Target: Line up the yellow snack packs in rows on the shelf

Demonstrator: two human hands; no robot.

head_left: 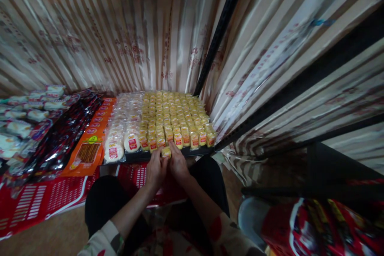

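At the front edge of the shelf, a small yellow wrapped snack packet sits between my two hands. My left hand is closed on its left side, fingers and thumb pinching it. From the other side, my right hand is closed against the packet, its fingertips close to the front row. Just beyond my fingers stand rows of yellow wrapped snack packets with red labels, packed closely together. To their left are round white snacks in clear wrappers, also with red labels.
Farther left lie an orange snack bag, dark shiny packages and white packets. Red baskets are below the shelf. A black metal post rises before the striped curtain. Red packages lie lower right.
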